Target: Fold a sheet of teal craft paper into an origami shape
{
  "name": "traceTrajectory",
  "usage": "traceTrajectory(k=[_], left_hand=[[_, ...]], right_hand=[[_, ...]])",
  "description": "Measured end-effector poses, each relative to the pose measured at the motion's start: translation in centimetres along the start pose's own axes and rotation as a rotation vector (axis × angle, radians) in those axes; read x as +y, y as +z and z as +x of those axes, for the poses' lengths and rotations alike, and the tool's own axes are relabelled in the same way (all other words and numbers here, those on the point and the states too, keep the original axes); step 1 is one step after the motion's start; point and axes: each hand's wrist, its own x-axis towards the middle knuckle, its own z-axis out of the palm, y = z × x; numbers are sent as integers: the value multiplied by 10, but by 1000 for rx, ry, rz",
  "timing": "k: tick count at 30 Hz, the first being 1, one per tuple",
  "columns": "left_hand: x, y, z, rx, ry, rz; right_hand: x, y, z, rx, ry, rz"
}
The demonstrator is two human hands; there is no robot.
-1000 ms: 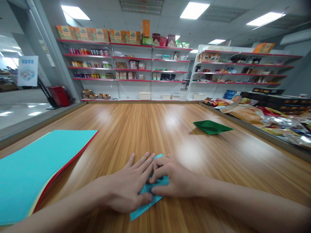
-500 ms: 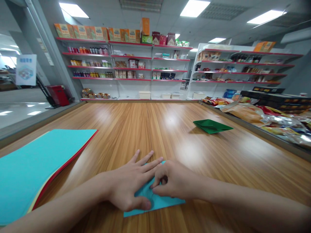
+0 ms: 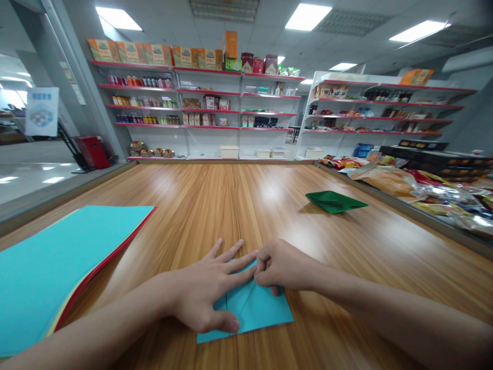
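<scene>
A folded piece of light-blue paper lies on the wooden table in front of me, with crease lines across its surface. My left hand rests flat on its left part, fingers spread and thumb near the lower edge. My right hand is curled closed, its thumb and fingertips pressed to the paper near the upper edge, close by the left fingertips. I see nothing between the right fingers. Part of the paper is hidden under both hands.
A stack of coloured sheets, blue on top, lies at the left. A folded green paper shape sits to the right. Packaged snacks lie beyond the table's raised right edge. Stocked shelves stand behind.
My right hand has slid up and away across the blue paper, from its middle to near its upper edge, uncovering a crease. My left hand has stayed in place.
</scene>
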Motion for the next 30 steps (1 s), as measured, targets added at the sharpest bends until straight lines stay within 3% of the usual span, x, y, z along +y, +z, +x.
traceTrajectory(k=[8,20,30], left_hand=[[0,-1,1,21,23,-38],[-1,-1,-2,-3,15,-23],[-2,1,-3,51,51,-36]], right_hand=[[-2,-14,0,-31,90,29],[3,-24,8,-23,143,37],[4,-30,8,-47,152,59]])
